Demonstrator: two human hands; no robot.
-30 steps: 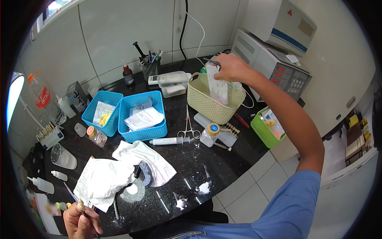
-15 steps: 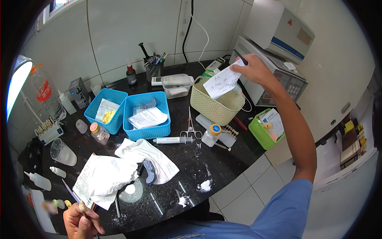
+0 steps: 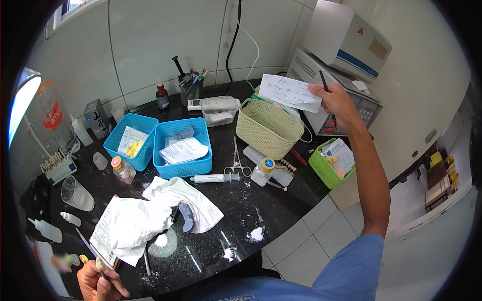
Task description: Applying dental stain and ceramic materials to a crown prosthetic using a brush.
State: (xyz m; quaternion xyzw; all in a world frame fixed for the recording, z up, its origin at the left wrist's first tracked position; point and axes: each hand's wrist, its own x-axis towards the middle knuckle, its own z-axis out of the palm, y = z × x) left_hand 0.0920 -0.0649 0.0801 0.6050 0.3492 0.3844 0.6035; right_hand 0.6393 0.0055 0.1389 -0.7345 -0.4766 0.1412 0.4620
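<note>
My right hand [image 3: 337, 104], raised at the upper right, pinches a white handwritten note [image 3: 290, 93]. A thin dark pen-like stick [image 3: 324, 80] is gripped in the same hand. The note hangs flat over the pale cream basket [image 3: 268, 131]. At the lower left, the fingers of my left hand [image 3: 98, 287] are closed around a small cream-coloured piece [image 3: 100, 264], perhaps a plaster tooth piece; its lower part is hidden by the fingers. Close to that hand lie crumpled white paper towels [image 3: 138, 228] over a printed sheet.
Two blue baskets [image 3: 205, 164] hold papers and dental pieces. A grey-blue arch-shaped piece [image 3: 186, 218] rests on a cloth. Around it are a syringe [image 3: 213, 178], scissor-like forceps [image 3: 237, 163], a capped jar [image 3: 263, 173], white powder [image 3: 256, 234] and a green basket [image 3: 321, 168].
My right hand has moved slightly down and right, and the note has swung from a slant to nearly level. My left hand keeps its hold; the whole view has shifted a little.
</note>
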